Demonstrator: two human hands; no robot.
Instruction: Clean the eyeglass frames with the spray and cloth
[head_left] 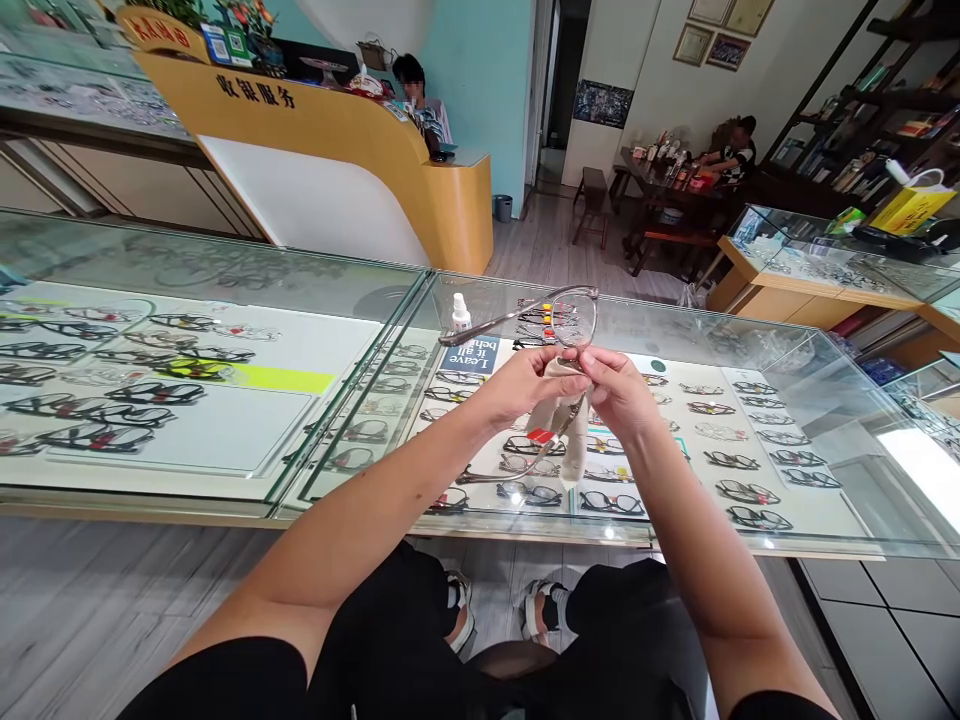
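Observation:
A pair of eyeglasses (596, 322) with a thin frame is held up on its side over the glass counter. One lens and a temple stick out above my fingers, and the other lens hangs below, with a red tag by it. My left hand (519, 388) is closed at the middle of the frame, fingertips pinched. Meeting it there, my right hand (621, 392) also pinches the frame. A beige cloth (575, 445) is bunched between both hands and drapes downward. My fingers hide the bridge.
Under the glass counter (465, 522) lie rows of eyeglasses. A small white bottle (460, 314) stands on the glass to the left of the held frame. Beyond are a wooden cashier desk (457, 215) with a person behind it and a dark table (660, 172) with another person.

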